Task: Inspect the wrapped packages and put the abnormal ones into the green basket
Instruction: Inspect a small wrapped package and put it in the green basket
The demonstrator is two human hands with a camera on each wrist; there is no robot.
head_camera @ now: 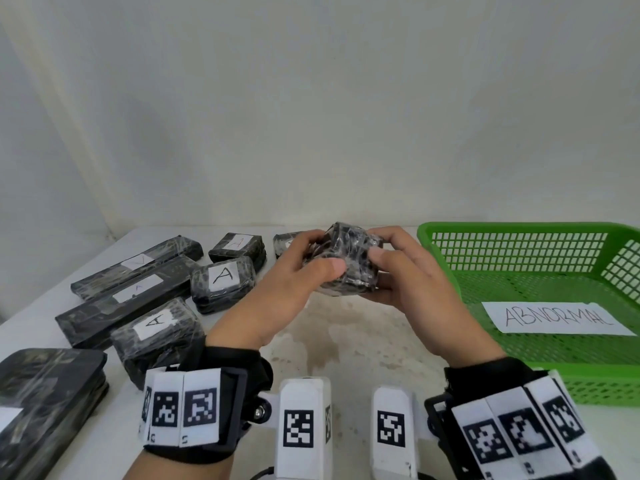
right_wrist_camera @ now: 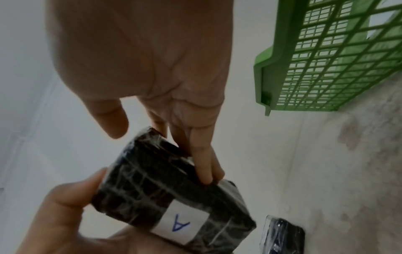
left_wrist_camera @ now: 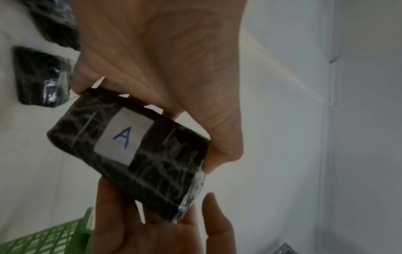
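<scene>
Meanwhile, both hands, left [head_camera: 294, 271] and right [head_camera: 398, 271], grip one package [head_camera: 346, 258] for inspection; basket [head_camera: 440, 233] holds none, others [head_camera: 223, 284] wait.

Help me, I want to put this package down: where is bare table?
Bare table lies under the hands, between the labelled packages and the green basket. The basket floor holds only the ABNORMAL sign. The left side is crowded.
</scene>
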